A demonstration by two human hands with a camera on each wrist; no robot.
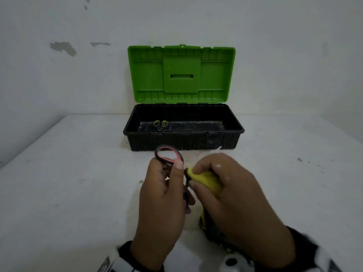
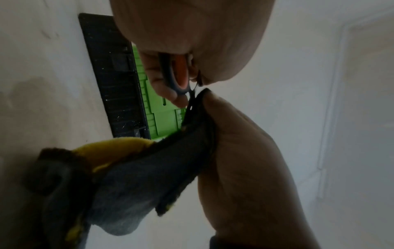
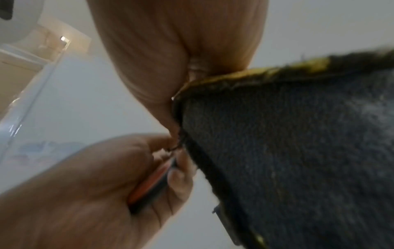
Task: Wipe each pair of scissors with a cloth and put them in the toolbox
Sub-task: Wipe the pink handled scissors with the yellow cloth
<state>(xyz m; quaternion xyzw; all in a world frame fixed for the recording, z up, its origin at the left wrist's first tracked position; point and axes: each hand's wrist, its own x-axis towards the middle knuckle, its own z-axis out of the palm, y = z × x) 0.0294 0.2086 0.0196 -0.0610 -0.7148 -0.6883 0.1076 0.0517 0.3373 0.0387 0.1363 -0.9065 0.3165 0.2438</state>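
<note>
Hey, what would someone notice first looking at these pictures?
The bright green lid of the open toolbox against the wall. In front, the left hand holds red-handled scissors while the right hand grips a yellow cloth around the blades.

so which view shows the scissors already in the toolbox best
The head view: green-handled scissors lie on the floor of the open toolbox, toward its left end. The left wrist view shows only the box's outer wall and lid, not its inside. The right wrist view shows no toolbox, only both hands and the cloth.
</note>
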